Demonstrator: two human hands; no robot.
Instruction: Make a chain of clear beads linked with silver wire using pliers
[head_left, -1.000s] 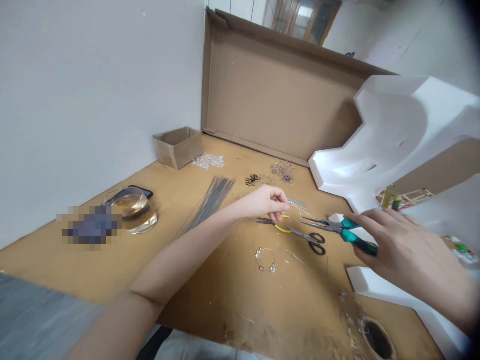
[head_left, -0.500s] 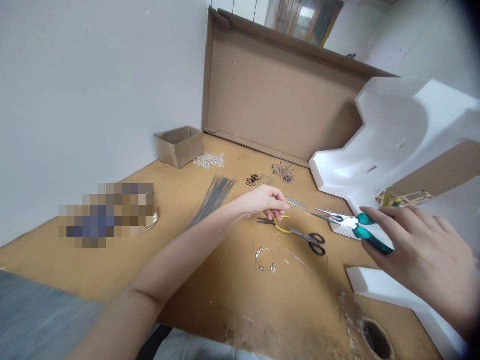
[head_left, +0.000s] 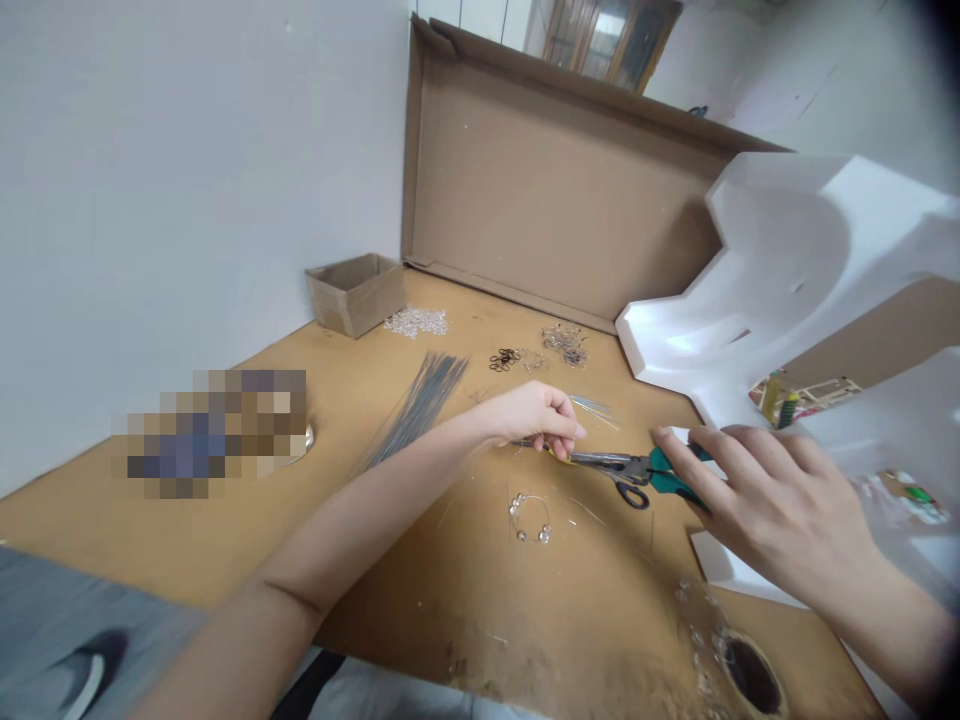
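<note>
My left hand [head_left: 541,415] is held over the middle of the tabletop, thumb and forefinger pinched on something too small to make out. Teal-handled needle-nose pliers [head_left: 667,474] are in my right hand [head_left: 780,490], their jaws closed or nearly so and the tips at my left fingertips. Partly hidden beneath are black-handled scissors [head_left: 633,495] and a small yellow-handled tool [head_left: 556,456]. Nearer me lies a thin wire ring with clear beads [head_left: 531,519]. To the left of my left hand is a bundle of grey wires [head_left: 420,408].
A small cardboard box [head_left: 352,300] stands at the back left beside clear beads [head_left: 416,321]. Black loops [head_left: 504,359] and a pile of small metal pieces [head_left: 565,342] lie farther back. White foam [head_left: 780,230] stands right. A hole [head_left: 752,676] is at the lower right.
My right hand has moved left with the pliers, bringing their tips to my left fingertips. The plier jaws, apart before, have come together. My left hand has dropped slightly.
</note>
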